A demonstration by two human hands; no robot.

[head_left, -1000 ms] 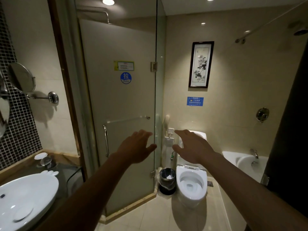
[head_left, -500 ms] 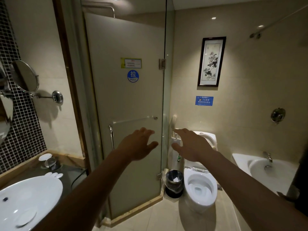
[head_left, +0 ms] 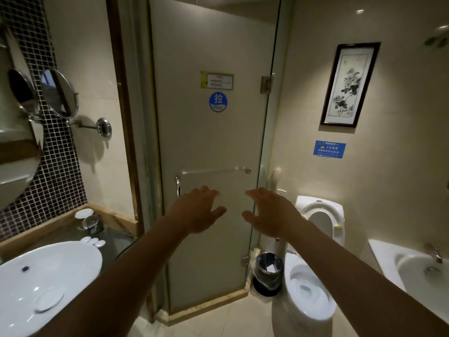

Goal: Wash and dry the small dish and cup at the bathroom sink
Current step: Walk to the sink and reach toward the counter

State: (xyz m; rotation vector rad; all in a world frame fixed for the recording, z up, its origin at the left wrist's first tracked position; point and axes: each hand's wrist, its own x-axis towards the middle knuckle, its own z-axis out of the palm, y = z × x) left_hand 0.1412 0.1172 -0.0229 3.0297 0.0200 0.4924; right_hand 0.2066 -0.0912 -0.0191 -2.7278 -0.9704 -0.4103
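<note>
- Far left I see the white sink (head_left: 73, 259) on the dark worktop (head_left: 114, 239), a small dish (head_left: 48, 300) lying in the basin.
- Behind it, by the wall corner, stands the cup (head_left: 90, 221) (glassy, beside a white saucer (head_left: 83, 213)).
- My left hand (head_left: 198, 212) is spread, empty, before the shower door (head_left: 213, 142).
- My right hand (head_left: 272, 215) is likewise spread, empty, just apart from the left.
- The toilet (head_left: 308, 293) sits rightmost.

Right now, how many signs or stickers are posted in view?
3. A yellow-edged notice and a round blue PULL sticker below it, both on the shower door; a blue rectangular sign on the wall beneath the framed picture.
</note>
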